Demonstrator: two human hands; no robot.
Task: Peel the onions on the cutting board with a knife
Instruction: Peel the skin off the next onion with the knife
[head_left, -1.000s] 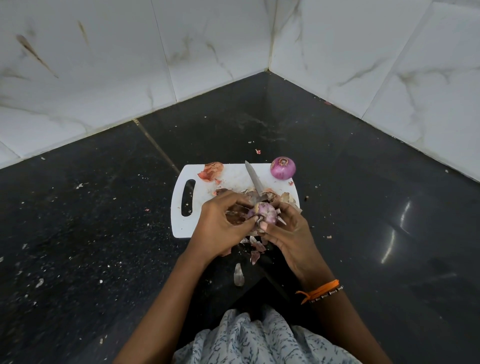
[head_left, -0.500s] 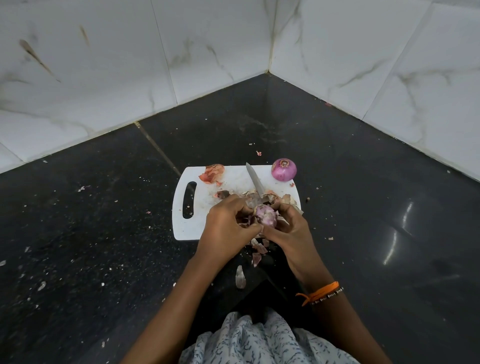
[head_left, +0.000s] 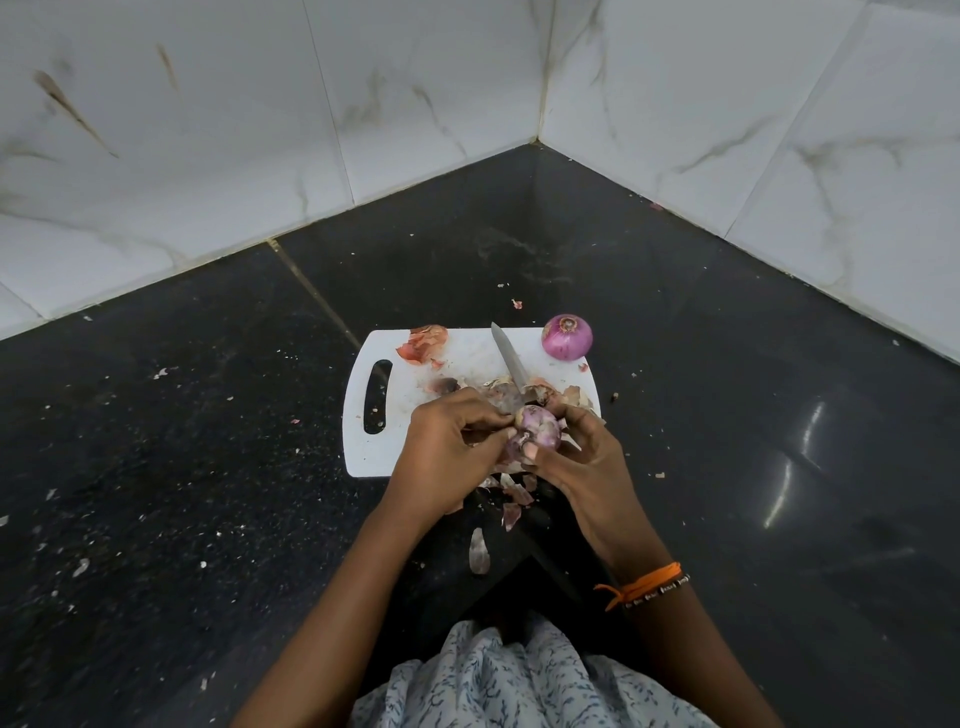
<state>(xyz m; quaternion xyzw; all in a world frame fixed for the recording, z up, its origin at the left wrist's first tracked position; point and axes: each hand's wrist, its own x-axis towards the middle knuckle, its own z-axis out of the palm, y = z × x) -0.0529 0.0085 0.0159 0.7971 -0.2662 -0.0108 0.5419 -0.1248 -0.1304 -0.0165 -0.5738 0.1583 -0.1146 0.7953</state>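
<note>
— Well, leftmost? White cutting board (head_left: 374, 452) on black counter (head_left: 182, 467), peels (head_left: 422, 345) scattered.
— Then? Left hand (head_left: 447, 452) pinching onion (head_left: 537, 434), right hand (head_left: 587, 467) gripping it and knife (head_left: 509, 358). Farther right, peeled onion (head_left: 567, 336) on board's corner.

Both hands, left hand (head_left: 447, 452) and right hand (head_left: 587, 462), grip an onion (head_left: 537, 434) over the board's (head_left: 395, 452) 5 o'clock corner, knife (head_left: 509, 358) lying behind, peeled onion (head_left: 567, 336) at 1 o'clock.
</note>
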